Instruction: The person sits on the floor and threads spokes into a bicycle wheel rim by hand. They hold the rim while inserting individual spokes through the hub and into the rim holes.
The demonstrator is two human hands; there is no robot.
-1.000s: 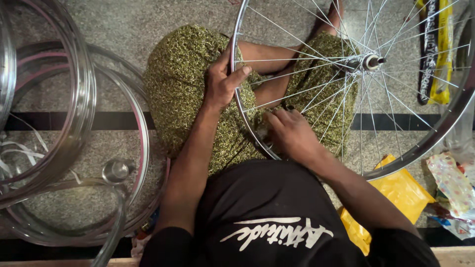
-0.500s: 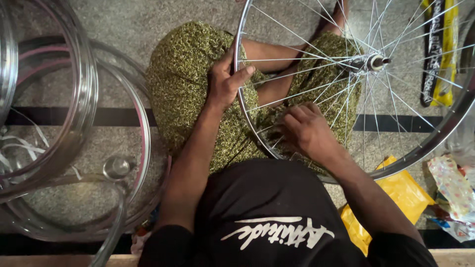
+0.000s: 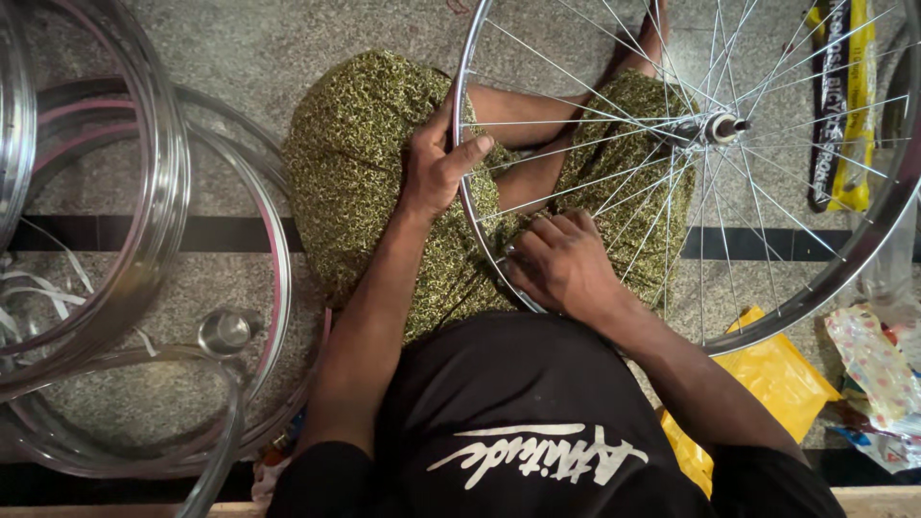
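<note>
My left hand (image 3: pixel 436 168) grips the wheel rim (image 3: pixel 470 206), stiff and light. My right hand (image 3: pixel 561 264) has its fingers pinched at a thin, springy spoke (image 3: pixel 614 206) near the rim.

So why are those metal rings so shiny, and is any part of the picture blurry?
In the head view, soft overhead light glints off the bare rims stacked at the left and off the spoked wheel; both hands, the left hand gripping the wheel's rim and the right hand at the spokes, look sharp; the rims bend oddly near the frame's edge, a wide-lens stretch; shadows are faint.
</note>
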